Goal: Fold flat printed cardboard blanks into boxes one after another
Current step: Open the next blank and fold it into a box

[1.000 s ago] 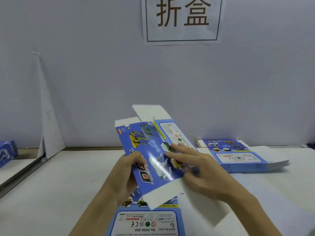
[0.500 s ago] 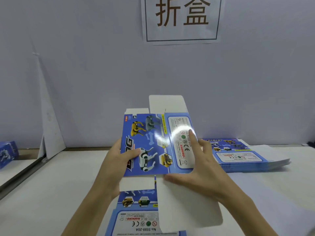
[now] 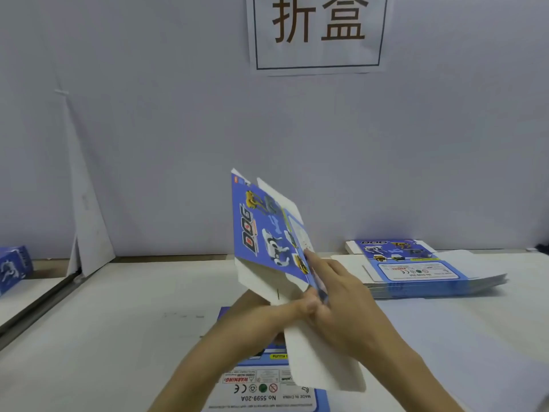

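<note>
Above the middle of the table (image 3: pixel 118 322): one held blank (image 3: pixel 261 233), raised clear of the surface. Half a second ago it faced the camera opened flat, picture panel and warning panel side by side. Now it is turned nearly edge-on, picture panel facing left and the narrower panel bent back to the right along the crease. A long white flap hangs from its near end, as before.

Left hand (image 3: pixel 276 310): was at the blank's left edge, now under its lower white part, thumb curled over the front, gripping.

Right hand (image 3: pixel 347 307): forefinger (image 3: pixel 313 258) lies straight up the crease, the remaining fingers curled against the bent panel, holding it.

Writing: "DOG" in red on the held blank, run sideways. A sign (image 3: pixel 319 31) on the wall carries two large brown characters, 折盒, in a thin frame. A second blank (image 3: pixel 261 391) lies flat under the forearms, reading upside down "WARNING", "No.5599-20A" and "MADE IN CHINA".

Other stock: stack of flat blanks (image 3: pixel 416 272) to the right against the wall, "DOG" faintly legible on top. Blue printed box (image 3: pixel 13 269) at the far left edge, beyond a groove in the table. White board (image 3: pixel 89 227) leaning on the wall, left.

Room: bare table surface lies left of the hands up to the groove, and between the hands and the stack.
</note>
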A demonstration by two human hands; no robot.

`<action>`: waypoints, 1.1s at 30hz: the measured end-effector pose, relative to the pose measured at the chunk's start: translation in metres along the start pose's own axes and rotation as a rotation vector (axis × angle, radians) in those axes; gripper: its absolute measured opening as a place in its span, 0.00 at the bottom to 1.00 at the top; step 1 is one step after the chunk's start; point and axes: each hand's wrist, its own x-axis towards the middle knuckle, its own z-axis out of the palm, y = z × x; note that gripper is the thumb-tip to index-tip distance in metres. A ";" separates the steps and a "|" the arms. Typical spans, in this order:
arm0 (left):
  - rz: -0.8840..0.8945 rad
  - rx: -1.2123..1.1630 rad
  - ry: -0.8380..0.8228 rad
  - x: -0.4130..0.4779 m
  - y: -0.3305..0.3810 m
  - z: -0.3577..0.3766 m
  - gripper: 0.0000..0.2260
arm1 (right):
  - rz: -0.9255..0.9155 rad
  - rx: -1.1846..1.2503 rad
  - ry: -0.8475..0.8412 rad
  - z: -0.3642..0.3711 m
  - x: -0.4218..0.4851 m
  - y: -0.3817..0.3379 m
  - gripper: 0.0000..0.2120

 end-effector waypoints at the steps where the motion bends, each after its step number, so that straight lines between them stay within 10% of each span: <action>1: -0.026 -0.014 -0.002 0.002 -0.002 -0.002 0.13 | 0.004 0.027 -0.005 -0.001 0.000 0.001 0.29; 9: 0.098 -0.071 0.038 0.006 0.000 -0.028 0.35 | -0.107 0.213 0.178 -0.032 0.005 0.020 0.40; 17: 0.001 -0.270 -0.213 -0.004 0.011 -0.034 0.46 | -0.349 0.032 0.341 -0.025 0.007 0.015 0.24; 26: -0.106 -0.426 0.120 0.005 0.007 -0.025 0.31 | -0.402 -0.078 0.270 -0.035 0.006 0.015 0.26; 33: 0.131 -0.366 0.240 0.005 0.002 -0.054 0.27 | 0.020 1.050 -0.067 -0.058 0.008 0.018 0.30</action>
